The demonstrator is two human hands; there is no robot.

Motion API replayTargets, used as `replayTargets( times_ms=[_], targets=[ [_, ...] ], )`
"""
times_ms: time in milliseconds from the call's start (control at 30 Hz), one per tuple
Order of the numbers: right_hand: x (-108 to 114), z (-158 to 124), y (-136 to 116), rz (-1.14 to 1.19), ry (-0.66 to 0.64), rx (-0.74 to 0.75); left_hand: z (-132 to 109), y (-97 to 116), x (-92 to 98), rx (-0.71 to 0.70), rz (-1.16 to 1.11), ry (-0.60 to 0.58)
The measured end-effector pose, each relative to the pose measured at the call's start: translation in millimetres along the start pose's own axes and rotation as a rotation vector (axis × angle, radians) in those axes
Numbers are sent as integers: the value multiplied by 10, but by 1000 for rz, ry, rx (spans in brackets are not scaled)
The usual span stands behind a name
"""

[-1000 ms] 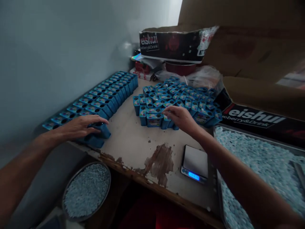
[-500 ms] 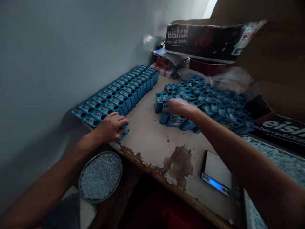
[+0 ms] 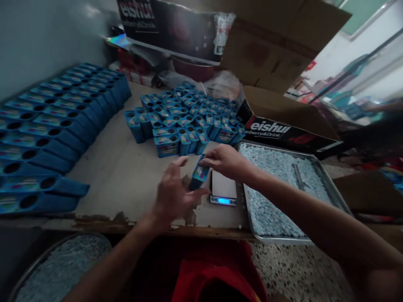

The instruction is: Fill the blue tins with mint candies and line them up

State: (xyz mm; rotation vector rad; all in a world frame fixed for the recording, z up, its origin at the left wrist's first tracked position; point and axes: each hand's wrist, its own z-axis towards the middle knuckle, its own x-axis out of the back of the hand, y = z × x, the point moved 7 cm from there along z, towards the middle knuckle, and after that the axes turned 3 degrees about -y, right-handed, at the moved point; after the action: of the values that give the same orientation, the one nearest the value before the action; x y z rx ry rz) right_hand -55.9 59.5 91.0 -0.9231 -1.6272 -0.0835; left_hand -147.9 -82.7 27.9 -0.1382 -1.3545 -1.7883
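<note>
My right hand (image 3: 222, 161) pinches a small blue box (image 3: 199, 174) by its upper end and holds it tilted above the table. Close to the box's left side is my left hand (image 3: 173, 191), blurred, with thumb and fingers spread apart and nothing held in them. Just right of the box lies a flat digital scale (image 3: 223, 186) with a lit blue display and a bare plate. Behind the hands stands a cluster of similar blue boxes (image 3: 168, 144), each with a dark round hole on top. More such boxes (image 3: 63, 144) form tight rows along the left.
A metal tray (image 3: 252, 222) of pale blue pellets sits at the right with a grey metal tool (image 3: 299, 176) on it. A round bowl (image 3: 105, 241) of pellets is low at the left. Printed cardboard boxes (image 3: 283, 130) and plastic wrap (image 3: 225, 84) stand behind.
My view has turned right. My left hand has left a box at the front of the rows and spread its fingers. My right hand has brought a box from the cluster toward the scale.
</note>
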Motion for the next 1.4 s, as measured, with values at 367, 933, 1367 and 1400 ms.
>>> replayTargets(
  times_ms=[367, 933, 1367, 1400],
  targets=[
    [50, -1144, 1786, 1077, 311, -359, 340, 458, -1209, 202, -434, -496],
    [-350, -1374, 2031, 1542, 103, -297, 351, 166, -620, 263, -283, -364],
    [59, -1093, 1552, 1177, 94, -139, 238, 230, -395, 175, -249, -266],
    [65, -1089, 1532, 1142, 103, -140, 244, 251, -398, 164, -250, -258]
  ],
)
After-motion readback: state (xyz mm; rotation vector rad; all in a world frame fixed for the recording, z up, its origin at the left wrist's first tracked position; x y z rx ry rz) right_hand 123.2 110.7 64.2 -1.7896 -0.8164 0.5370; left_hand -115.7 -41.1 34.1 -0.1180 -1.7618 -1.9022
